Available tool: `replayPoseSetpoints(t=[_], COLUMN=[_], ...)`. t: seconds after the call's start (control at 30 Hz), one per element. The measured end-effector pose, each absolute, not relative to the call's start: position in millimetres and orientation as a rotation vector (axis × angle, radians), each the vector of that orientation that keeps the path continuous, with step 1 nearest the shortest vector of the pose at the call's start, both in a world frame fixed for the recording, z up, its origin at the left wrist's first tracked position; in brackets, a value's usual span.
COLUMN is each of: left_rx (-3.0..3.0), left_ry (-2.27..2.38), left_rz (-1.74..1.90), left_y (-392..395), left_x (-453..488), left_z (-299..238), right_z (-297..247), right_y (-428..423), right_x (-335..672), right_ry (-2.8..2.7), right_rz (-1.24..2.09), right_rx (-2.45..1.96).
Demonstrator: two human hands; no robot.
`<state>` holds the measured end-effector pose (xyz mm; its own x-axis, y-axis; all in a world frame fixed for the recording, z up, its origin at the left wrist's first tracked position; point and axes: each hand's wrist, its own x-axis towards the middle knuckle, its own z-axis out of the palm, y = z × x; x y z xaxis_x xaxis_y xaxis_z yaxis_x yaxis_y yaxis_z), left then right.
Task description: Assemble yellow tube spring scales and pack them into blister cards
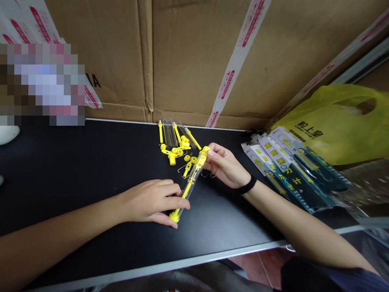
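Note:
I hold a clear plastic tube (pixel 192 178) with yellow parts inside, tilted above the black table (pixel 75 170). My left hand (pixel 152 200) is closed round the tube's lower end, near its yellow base cap. My right hand (pixel 223 164) pinches the yellow cap at the upper end. Just behind the tube lies a small pile of loose yellow parts (pixel 178 148), with more clear tubes (pixel 170 132) beside it. Thin wire hooks lie on the table by my right hand.
Large cardboard boxes (pixel 188 56) with printed tape stand along the back of the table. Packaged cards (pixel 291 170) fan out at the right, beside a yellow plastic bag (pixel 340 121). A white object (pixel 7 134) sits at the far left edge.

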<state>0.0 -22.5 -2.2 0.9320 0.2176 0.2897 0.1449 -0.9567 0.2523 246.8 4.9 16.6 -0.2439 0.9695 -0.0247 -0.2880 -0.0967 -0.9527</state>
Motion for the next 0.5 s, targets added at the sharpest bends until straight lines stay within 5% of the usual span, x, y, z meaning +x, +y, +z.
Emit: replayPoseSetpoints(t=[0.5], left_rx=[2.851], left_ry=[0.318], left_rz=[0.519], left_y=[-22.2], left_x=[-3.0], left_z=[-1.4], right_z=[15.7], right_y=[7.8], right_x=[243.4], right_ry=[-1.08], right_rz=[1.647], right_rx=[-0.762])
